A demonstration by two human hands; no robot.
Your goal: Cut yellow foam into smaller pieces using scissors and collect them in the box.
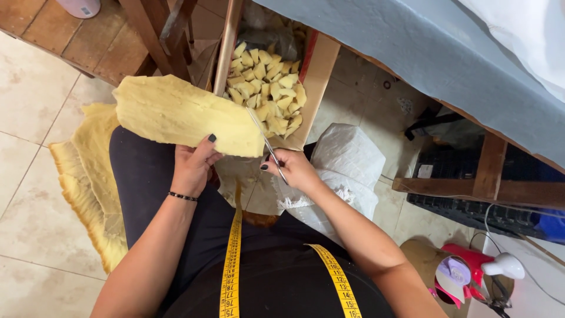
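2 hands share the work: our left hand (193, 162) pinches the near edge of a flat yellow foam sheet (185, 115) between thumb and fingers, holding it out level above our lap. Our right hand (294, 168) is closed around the handles of a pair of scissors (266, 143), whose blades point far and bite into the sheet's right end. Just beyond that end sits an open cardboard box (321, 70) filled with small yellow foam pieces (268, 85). More yellow foam (88, 176) drapes over our left thigh down to the tiled floor (29, 118). A yellow measuring tape (232, 265) hangs around our neck, and a white sack (347, 162) lies right of our knee.
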